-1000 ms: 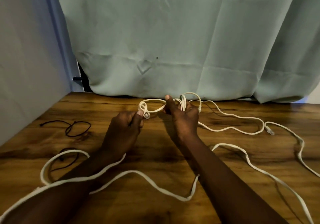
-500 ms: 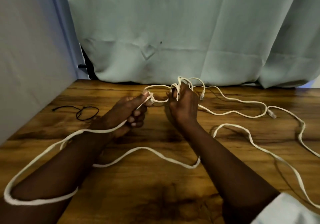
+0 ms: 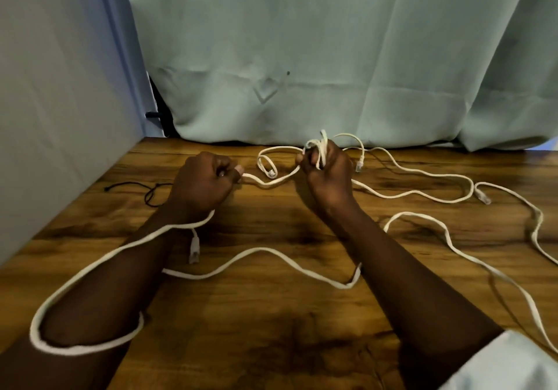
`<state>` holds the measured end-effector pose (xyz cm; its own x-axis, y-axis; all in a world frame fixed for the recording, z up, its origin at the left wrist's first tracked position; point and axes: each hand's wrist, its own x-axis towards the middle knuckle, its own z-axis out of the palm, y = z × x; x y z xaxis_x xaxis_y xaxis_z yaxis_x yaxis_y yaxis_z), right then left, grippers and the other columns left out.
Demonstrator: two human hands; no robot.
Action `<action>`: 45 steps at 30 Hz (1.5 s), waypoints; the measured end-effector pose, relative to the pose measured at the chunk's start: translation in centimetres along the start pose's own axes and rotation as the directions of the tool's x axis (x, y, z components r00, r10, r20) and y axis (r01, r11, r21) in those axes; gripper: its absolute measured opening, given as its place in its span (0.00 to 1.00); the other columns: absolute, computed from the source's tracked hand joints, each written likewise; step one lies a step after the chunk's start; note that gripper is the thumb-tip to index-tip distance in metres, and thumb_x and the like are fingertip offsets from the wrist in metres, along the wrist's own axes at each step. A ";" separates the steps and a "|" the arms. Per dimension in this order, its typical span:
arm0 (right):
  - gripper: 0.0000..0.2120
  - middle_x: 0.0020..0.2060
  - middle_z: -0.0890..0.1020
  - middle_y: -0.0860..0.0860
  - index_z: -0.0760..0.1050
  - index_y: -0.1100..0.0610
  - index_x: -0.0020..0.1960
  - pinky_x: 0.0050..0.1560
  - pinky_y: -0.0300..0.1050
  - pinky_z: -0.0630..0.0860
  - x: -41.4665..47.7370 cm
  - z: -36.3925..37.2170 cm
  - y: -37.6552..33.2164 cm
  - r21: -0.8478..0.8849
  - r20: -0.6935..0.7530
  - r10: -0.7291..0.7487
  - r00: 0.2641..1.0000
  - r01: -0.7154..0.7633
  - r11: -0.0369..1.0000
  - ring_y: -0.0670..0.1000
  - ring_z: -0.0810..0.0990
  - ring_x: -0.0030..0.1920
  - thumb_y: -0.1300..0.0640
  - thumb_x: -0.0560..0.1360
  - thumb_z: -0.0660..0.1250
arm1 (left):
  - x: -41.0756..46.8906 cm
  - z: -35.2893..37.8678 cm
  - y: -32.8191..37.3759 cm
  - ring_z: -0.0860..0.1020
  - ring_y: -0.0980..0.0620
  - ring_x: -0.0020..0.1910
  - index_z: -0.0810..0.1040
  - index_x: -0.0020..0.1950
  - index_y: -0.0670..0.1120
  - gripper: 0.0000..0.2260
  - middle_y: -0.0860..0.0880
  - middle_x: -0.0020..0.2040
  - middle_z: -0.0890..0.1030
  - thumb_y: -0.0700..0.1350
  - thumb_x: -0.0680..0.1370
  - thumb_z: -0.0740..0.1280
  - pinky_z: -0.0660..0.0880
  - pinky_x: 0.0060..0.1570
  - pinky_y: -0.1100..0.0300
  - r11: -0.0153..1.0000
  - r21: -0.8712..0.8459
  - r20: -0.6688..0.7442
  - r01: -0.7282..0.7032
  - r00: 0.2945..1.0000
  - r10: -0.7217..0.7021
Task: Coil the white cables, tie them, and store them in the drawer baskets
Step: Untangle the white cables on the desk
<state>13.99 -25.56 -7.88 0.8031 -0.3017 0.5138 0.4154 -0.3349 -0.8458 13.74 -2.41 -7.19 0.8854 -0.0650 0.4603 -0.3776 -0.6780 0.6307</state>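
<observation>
White cable (image 3: 271, 183) runs left to right between both fists on the wooden table (image 3: 271, 314), slack trailing toward three o'clock. Right hand (image 3: 327, 172) clenches a small bundle of loops; left hand (image 3: 202, 184) pinches the strand. Black cord (image 3: 133, 185) lies at nine o'clock.

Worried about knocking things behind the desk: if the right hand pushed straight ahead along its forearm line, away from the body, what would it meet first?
Probably the pale green curtain hanging behind the table edge; beyond the right hand only its own cable loops show, though depth is unclear.
</observation>
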 end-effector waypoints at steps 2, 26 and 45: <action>0.16 0.32 0.76 0.48 0.71 0.53 0.39 0.38 0.36 0.74 0.4 -0.5 -0.1 0.239 -0.006 0.128 0.992 -0.123 0.963 0.42 0.77 0.32 0.68 0.74 0.75 | 0.3 -0.5 0.0 0.72 0.50 0.26 0.85 0.38 0.46 0.15 0.46 0.26 0.76 0.51 0.80 0.70 0.69 0.33 0.58 0.973 -0.200 0.089 0.115 0.991 -0.099; 0.31 0.61 0.78 0.67 0.79 0.64 0.64 0.47 0.47 0.77 -1.0 0.0 -1.6 0.366 0.756 0.153 0.637 -0.605 0.707 0.59 0.78 0.52 0.52 0.66 0.83 | -2.0 2.3 4.8 0.84 0.52 0.58 0.71 0.74 0.43 0.34 0.49 0.59 0.85 0.39 0.69 0.77 0.81 0.50 0.60 0.653 -0.735 0.302 0.183 0.950 0.074; 0.30 0.21 0.76 0.54 0.76 0.59 0.31 0.24 0.38 0.67 -0.8 1.9 -3.4 0.120 0.166 0.256 0.952 -0.278 0.953 0.51 0.73 0.18 0.38 0.82 0.60 | -1.1 2.5 5.6 0.86 0.51 0.42 0.80 0.64 0.40 0.18 0.39 0.48 0.86 0.27 0.76 0.70 0.82 0.41 0.60 0.679 -0.725 0.265 0.116 0.957 0.118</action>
<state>12.73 -22.44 -5.68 0.9422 -0.2249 0.2485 0.2243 -0.1280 -0.9661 11.31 -8.00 -5.73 0.8744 -0.3361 0.3499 -0.3500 0.0625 0.9347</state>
